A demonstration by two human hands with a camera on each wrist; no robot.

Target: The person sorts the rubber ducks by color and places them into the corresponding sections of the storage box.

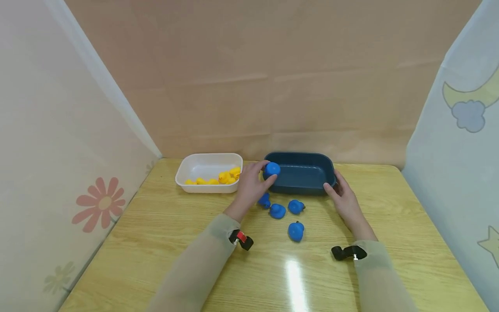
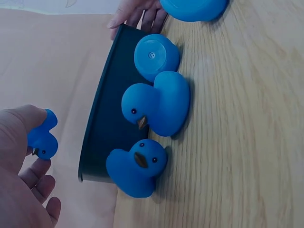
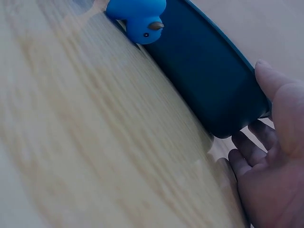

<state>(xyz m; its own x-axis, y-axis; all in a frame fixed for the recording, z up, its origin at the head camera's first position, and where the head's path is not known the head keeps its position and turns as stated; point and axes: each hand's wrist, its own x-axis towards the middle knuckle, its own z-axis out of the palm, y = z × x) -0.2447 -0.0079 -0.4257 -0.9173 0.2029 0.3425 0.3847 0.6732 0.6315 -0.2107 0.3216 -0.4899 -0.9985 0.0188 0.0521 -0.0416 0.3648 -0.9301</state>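
My left hand (image 1: 251,185) pinches a blue rubber duck (image 1: 272,168) between thumb and fingers, above the left end of a dark teal tray (image 1: 300,190). In the left wrist view the held duck (image 2: 43,142) faces downward, partly covered by the thumb. My right hand (image 1: 346,203) grips the tray's right end, thumb at the rim and fingers around the outer wall. Several more blue rubber ducks (image 1: 277,211) lie on the table in front of the tray. One of them (image 2: 156,57) is tipped so its round base shows. The tray's visible floor holds nothing.
Left of the dark tray stands a white tray (image 1: 208,189) with several yellow rubber ducks (image 1: 225,177) in it. Both trays stand at the back of the wooden table (image 1: 156,242), close to a brown backdrop (image 1: 273,86). Printed cloth hangs on both sides.
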